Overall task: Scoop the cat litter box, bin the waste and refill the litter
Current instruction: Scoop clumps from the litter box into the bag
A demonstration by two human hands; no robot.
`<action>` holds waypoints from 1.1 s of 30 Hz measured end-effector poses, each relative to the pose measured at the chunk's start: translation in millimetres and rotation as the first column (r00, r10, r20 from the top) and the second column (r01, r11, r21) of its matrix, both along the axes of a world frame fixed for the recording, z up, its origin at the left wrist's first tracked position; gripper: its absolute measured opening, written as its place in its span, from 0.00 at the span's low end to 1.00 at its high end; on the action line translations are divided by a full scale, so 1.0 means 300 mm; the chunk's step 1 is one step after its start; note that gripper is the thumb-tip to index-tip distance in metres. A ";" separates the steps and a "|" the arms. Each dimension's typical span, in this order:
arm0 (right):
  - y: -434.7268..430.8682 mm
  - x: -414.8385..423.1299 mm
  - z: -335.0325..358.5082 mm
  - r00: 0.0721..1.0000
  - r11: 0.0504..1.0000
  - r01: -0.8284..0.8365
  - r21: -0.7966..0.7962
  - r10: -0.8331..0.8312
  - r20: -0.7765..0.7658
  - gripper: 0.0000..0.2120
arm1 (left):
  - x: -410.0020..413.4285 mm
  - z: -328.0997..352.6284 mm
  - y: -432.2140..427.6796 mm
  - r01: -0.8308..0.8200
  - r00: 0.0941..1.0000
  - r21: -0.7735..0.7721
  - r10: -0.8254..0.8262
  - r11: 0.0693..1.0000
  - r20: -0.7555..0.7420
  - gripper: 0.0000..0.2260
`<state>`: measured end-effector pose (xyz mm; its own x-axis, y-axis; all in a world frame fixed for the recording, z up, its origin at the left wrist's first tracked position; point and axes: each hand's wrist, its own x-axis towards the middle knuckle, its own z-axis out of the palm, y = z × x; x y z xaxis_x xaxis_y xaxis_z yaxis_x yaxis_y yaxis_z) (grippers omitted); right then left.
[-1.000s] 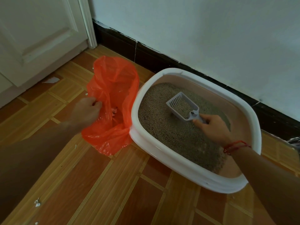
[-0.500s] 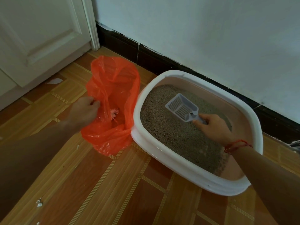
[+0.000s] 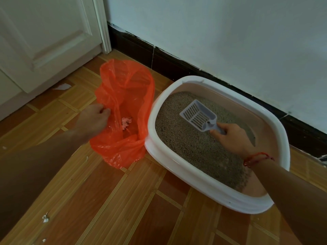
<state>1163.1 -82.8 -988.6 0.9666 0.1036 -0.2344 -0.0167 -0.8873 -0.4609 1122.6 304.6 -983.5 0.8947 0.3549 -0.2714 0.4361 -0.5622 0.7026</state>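
Scoop [image 3: 196,115] higher; parquet floor [image 3: 123,200].

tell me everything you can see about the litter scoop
The litter scoop is pale grey plastic: a shallow square pan with a slotted floor and low side walls, narrowing to a short handle. The right hand grips the handle. It sits over the litter inside the litter box, pan pointing far-left, looking nearly empty.

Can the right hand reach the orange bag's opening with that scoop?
Probably yes: the orange bag sits beside the litter box, the left hand holds its mouth open, and nothing blocks the right hand and scoop.
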 end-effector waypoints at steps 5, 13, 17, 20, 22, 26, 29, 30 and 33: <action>0.027 0.000 0.019 0.999 1.000 -0.026 0.007 0.026 0.032 0.11 | 0.001 0.004 -0.013 0.014 1.000 0.042 -0.014 0.999 0.008 0.13; 0.169 0.042 0.072 0.991 0.994 -0.099 0.046 0.094 0.100 0.11 | -0.019 0.030 0.027 0.018 0.999 0.082 -0.022 0.996 0.046 0.10; 0.280 0.055 0.099 0.987 0.988 -0.142 0.055 0.137 0.084 0.11 | -0.042 0.055 0.074 -0.032 0.998 0.129 0.024 0.991 0.066 0.10; 0.359 0.057 0.122 0.981 0.981 -0.187 0.055 0.183 0.065 0.09 | -0.061 0.077 0.123 -0.064 0.996 0.101 0.057 0.993 0.071 0.10; 0.407 0.056 0.139 0.981 0.980 -0.191 0.061 0.188 0.048 0.09 | -0.076 0.089 0.160 -0.084 0.994 0.083 0.078 0.993 0.075 0.10; 0.493 0.056 0.161 0.979 0.973 -0.202 0.113 0.199 0.033 0.11 | -0.128 0.094 0.227 -0.108 0.993 0.124 0.101 0.986 0.061 0.10; 0.563 0.058 0.168 0.982 0.970 -0.186 0.154 0.187 0.005 0.13 | -0.186 0.091 0.305 -0.128 0.992 0.166 0.124 0.978 0.036 0.10; 0.590 0.059 0.168 0.983 0.969 -0.183 0.166 0.186 -0.001 0.13 | -0.207 0.090 0.334 -0.144 0.990 0.172 0.140 0.974 0.036 0.09; 0.674 0.064 0.166 0.982 0.963 -0.178 0.202 0.186 -0.024 0.12 | -0.263 0.086 0.410 -0.207 0.978 0.185 0.205 0.961 0.032 0.09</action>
<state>1182.2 119.3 -938.9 0.9168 0.3255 -0.2314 0.1135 -0.7679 -0.6304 1043.7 427.6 -957.7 0.7998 0.5751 -0.1718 0.5480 -0.5828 0.6000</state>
